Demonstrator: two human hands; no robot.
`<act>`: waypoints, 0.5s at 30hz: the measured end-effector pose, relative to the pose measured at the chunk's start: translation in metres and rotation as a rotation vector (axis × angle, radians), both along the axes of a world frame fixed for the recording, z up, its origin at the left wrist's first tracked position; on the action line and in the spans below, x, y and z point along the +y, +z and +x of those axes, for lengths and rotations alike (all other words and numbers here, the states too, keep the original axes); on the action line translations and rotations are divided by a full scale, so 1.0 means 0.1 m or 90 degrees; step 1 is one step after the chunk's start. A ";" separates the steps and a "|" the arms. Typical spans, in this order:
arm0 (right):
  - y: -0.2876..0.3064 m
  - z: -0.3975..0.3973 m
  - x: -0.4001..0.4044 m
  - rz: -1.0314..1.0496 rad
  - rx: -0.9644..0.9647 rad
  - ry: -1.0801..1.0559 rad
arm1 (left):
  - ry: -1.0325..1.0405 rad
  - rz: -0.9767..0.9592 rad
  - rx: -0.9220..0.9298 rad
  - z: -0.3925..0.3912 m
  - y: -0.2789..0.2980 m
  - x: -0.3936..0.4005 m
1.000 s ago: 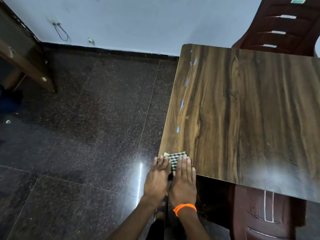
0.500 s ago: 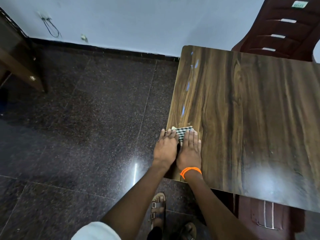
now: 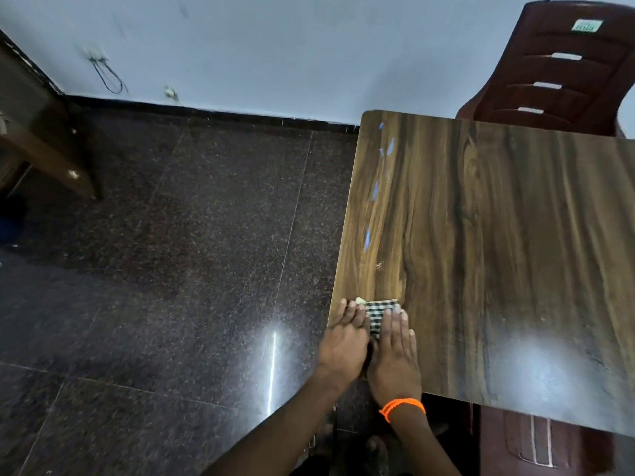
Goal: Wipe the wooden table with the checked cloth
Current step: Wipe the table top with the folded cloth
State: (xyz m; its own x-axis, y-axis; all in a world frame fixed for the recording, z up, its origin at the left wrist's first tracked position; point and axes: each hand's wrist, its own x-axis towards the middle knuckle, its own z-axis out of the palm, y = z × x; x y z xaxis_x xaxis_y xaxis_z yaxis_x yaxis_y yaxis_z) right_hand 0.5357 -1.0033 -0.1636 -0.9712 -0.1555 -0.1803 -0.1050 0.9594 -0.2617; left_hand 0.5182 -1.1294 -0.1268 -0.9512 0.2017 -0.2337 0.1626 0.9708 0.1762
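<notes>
The folded black-and-white checked cloth [image 3: 377, 312] lies flat on the wooden table [image 3: 498, 242], close to its near left corner. My left hand [image 3: 345, 341] and my right hand [image 3: 395, 352] lie side by side on the cloth, palms down with straight fingers pressing it against the tabletop. Most of the cloth is hidden under the hands; only a strip shows between and ahead of the fingers. An orange band circles my right wrist. Small pale blue marks run in a line along the table's left side, beyond the cloth.
A dark red plastic chair [image 3: 563, 67] stands behind the table's far edge; another red chair [image 3: 536, 448] is tucked under the near right side. Dark speckled floor tiles [image 3: 171, 269] lie left of the table. Brown wooden furniture [image 3: 41, 146] stands far left.
Both hands slid the cloth forward along the table's left edge, then drew it back toward the near corner. The camera view shifted slightly.
</notes>
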 end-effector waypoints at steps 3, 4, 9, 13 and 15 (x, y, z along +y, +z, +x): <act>-0.01 -0.35 0.05 -0.012 -0.001 -0.046 | -0.011 -0.008 0.012 -0.37 0.00 0.10; -0.01 -0.50 0.04 -0.020 -0.003 -0.056 | -0.007 -0.013 0.016 -0.52 -0.01 0.10; -0.02 -1.08 -0.26 -0.039 -0.013 -0.050 | 0.048 -0.023 0.019 -1.04 0.01 -0.12; -0.03 -1.16 -0.52 -0.051 0.004 -0.008 | 0.089 -0.008 0.009 -1.06 -0.02 -0.40; -0.05 -1.07 -0.58 -0.051 0.005 0.027 | 0.114 -0.002 -0.003 -0.94 -0.03 -0.49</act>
